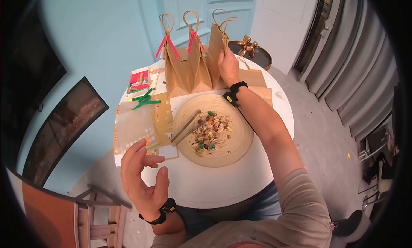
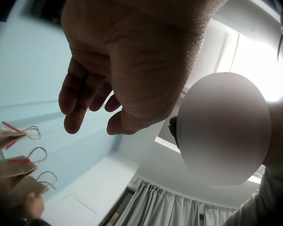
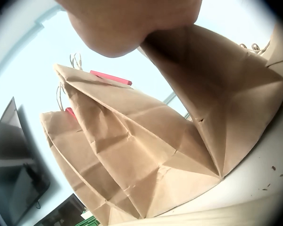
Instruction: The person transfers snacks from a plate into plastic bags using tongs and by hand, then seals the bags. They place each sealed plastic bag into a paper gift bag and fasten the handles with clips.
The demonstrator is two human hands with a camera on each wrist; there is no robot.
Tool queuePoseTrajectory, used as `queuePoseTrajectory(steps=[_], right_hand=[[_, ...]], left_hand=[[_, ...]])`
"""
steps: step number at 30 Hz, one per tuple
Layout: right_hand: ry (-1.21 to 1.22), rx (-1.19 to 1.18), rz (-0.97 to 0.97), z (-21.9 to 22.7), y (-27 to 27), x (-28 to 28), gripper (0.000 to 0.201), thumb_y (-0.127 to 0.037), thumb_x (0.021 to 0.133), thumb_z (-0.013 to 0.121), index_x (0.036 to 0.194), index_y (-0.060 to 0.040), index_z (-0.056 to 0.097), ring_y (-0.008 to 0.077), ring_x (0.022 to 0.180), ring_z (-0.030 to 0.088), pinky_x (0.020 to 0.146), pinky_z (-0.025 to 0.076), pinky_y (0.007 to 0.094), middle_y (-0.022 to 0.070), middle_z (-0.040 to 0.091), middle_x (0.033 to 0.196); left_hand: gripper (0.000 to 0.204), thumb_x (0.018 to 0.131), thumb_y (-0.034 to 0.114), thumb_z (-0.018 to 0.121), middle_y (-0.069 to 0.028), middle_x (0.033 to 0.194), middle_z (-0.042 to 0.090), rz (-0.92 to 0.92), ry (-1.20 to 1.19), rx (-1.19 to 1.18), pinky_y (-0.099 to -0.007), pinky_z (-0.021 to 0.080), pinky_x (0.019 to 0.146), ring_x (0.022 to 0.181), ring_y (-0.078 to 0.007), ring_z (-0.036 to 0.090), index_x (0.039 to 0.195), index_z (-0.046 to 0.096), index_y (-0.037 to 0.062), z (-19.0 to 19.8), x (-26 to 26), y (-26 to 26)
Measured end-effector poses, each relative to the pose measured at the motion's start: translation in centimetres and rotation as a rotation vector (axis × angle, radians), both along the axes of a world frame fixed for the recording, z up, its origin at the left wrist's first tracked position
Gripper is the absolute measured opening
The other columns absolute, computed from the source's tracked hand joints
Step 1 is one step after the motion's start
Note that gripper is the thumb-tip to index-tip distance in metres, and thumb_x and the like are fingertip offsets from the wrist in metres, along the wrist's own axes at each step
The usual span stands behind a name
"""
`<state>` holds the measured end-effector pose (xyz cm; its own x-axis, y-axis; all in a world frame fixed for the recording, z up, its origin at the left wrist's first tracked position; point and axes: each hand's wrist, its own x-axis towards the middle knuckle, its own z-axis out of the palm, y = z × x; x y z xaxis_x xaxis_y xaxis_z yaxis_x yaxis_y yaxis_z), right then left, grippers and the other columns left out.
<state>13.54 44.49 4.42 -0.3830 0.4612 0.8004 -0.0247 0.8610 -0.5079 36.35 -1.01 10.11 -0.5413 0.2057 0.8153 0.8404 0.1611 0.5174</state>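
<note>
Three brown paper bags with twisted handles stand in a row at the table's far side. Red clips sit on the tops of the left bag and middle bag; the right bag shows none. My right hand grips the right bag near its upper edge, the thumb side overlapping the paper in the right wrist view. Raised over the table's near left edge, my left hand has loosely bent fingers and holds nothing. A round plate bears dried petals and a pair of tongs.
Green clips lie left of the bags, beside a small box with red items inside. A translucent bag with white dots lies near the left edge. A dark tray behind the table carries a shiny balloon-dog figure.
</note>
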Motion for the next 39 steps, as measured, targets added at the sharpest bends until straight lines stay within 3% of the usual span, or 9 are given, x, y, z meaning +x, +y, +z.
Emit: queuePoseTrajectory(steps=[8, 12, 14, 20, 23, 31, 34, 36, 39], right_hand=[[-0.115, -0.079, 0.071, -1.1, 0.4, 3.5, 0.055, -0.034, 0.108, 0.064, 0.149, 0.0018, 0.064, 0.0502, 0.123, 0.071, 0.109, 0.055, 0.0567, 0.0320, 0.076, 0.129], [-0.217, -0.049, 0.106, -2.8, 5.3, 8.9, 0.057, -0.035, 0.103, 0.065, 0.145, 0.0030, 0.069, 0.0474, 0.131, 0.068, 0.116, 0.051, 0.0552, 0.0322, 0.076, 0.132], [-0.811, 0.000, 0.051, -1.2, 5.8, 13.3, 0.049, -0.028, 0.100, 0.064, 0.137, 0.0007, 0.075, 0.0448, 0.136, 0.067, 0.117, 0.050, 0.0549, 0.0295, 0.077, 0.133], [-1.067, 0.075, -0.029, -2.2, 9.6, 19.5, 0.035, -0.015, 0.095, 0.065, 0.126, -0.0022, 0.077, 0.0430, 0.118, 0.076, 0.103, 0.059, 0.0512, 0.0235, 0.081, 0.123], [-1.162, 0.036, -0.063, -2.2, 11.0, 21.9, 0.034, -0.011, 0.097, 0.063, 0.128, -0.0044, 0.077, 0.0412, 0.126, 0.073, 0.109, 0.053, 0.0547, 0.0206, 0.080, 0.127], [-1.177, 0.161, 0.275, 0.2, 10.6, 26.8, 0.028, -0.013, 0.097, 0.065, 0.117, 0.0036, 0.076, 0.0428, 0.110, 0.077, 0.096, 0.059, 0.0482, 0.0249, 0.080, 0.117], [-1.177, 0.176, 0.202, 2.4, 7.9, 26.3, 0.027, -0.014, 0.098, 0.069, 0.118, 0.0032, 0.076, 0.0422, 0.109, 0.077, 0.096, 0.060, 0.0478, 0.0242, 0.081, 0.118], [-0.851, 0.282, 0.158, 3.6, 5.8, 25.5, 0.024, -0.012, 0.097, 0.070, 0.115, 0.0016, 0.078, 0.0453, 0.108, 0.076, 0.094, 0.059, 0.0513, 0.0268, 0.079, 0.113], [-0.776, 0.287, 0.309, 8.2, -1.6, 22.9, 0.022, -0.011, 0.098, 0.070, 0.113, 0.0029, 0.079, 0.0463, 0.107, 0.076, 0.095, 0.059, 0.0527, 0.0271, 0.079, 0.111]], left_hand=[[0.070, 0.084, -0.012, 0.067, -0.0253, 0.156, 0.062, -0.009, -0.012, -0.004, -0.0356, 0.059, 0.088, 0.090, -0.0224, 0.078, 0.153, 0.060, 0.0002, 0.2, -0.1, -0.2], [0.069, 0.086, -0.012, 0.067, -0.0243, 0.157, 0.062, 0.000, -0.038, 0.002, -0.0356, 0.059, 0.088, 0.090, -0.0228, 0.079, 0.153, 0.060, 0.0004, 0.3, 0.0, -0.6], [0.069, 0.086, -0.011, 0.067, -0.0242, 0.157, 0.062, -0.001, -0.034, 0.007, -0.0354, 0.059, 0.088, 0.090, -0.0229, 0.079, 0.153, 0.059, 0.0004, 0.3, 0.1, -0.8], [0.068, 0.087, -0.010, 0.068, -0.0242, 0.156, 0.063, -0.018, 0.005, 0.017, -0.0344, 0.059, 0.087, 0.089, -0.0222, 0.079, 0.154, 0.059, -0.0002, 0.7, 0.6, -1.1], [0.067, 0.088, -0.011, 0.068, -0.0241, 0.156, 0.063, -0.002, 0.019, 0.013, -0.0344, 0.059, 0.087, 0.089, -0.0224, 0.079, 0.153, 0.060, -0.0005, 1.1, 0.9, -1.2], [0.059, 0.092, -0.012, 0.069, -0.0212, 0.152, 0.066, 0.077, -0.050, 0.083, -0.0320, 0.059, 0.085, 0.090, -0.0189, 0.078, 0.149, 0.062, -0.0024, 1.2, 0.7, -2.8], [0.050, 0.095, -0.005, 0.074, -0.0173, 0.136, 0.075, 0.221, -0.177, 0.089, -0.0311, 0.058, 0.083, 0.088, -0.0163, 0.076, 0.144, 0.066, -0.0037, 1.5, 0.0, -3.8], [0.046, 0.096, -0.002, 0.076, -0.0156, 0.126, 0.079, 0.307, -0.261, 0.089, -0.0309, 0.058, 0.082, 0.087, -0.0155, 0.076, 0.142, 0.067, -0.0033, 1.0, -0.8, -4.4], [0.040, 0.098, 0.003, 0.077, -0.0119, 0.104, 0.082, 0.382, -0.407, 0.055, -0.0308, 0.058, 0.078, 0.084, -0.0146, 0.075, 0.137, 0.070, -0.0016, 0.2, -2.0, -4.9]])
